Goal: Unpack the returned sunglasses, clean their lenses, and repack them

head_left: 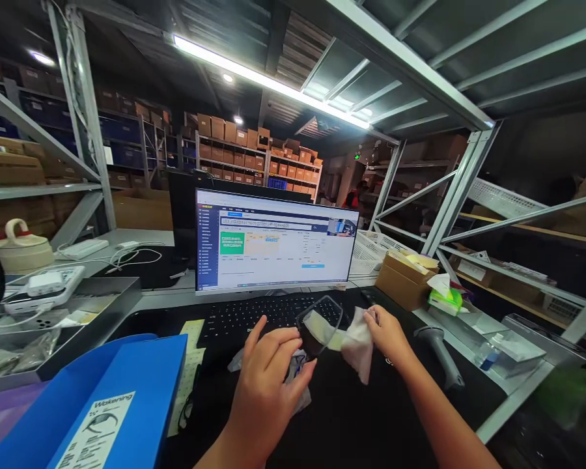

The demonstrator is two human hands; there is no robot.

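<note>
Currently, the left hand point(268, 384) curls around a clear black-rimmed case point(319, 324) above the keyboard point(268, 319), while the right hand point(385, 333) pinches a white wipe point(357, 342) against it.

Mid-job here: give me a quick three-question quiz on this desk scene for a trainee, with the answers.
1. Multiple choice: what does the right hand press against the dark-rimmed clear panel held by the left hand?
A. a stapler
B. a white wipe
C. a pair of scissors

2. True or false: the handheld barcode scanner is to the right of the right hand.

3. Fill in the blank: the monitor stands beyond the black ____.

Key: 1. B; 2. True; 3. keyboard
</note>
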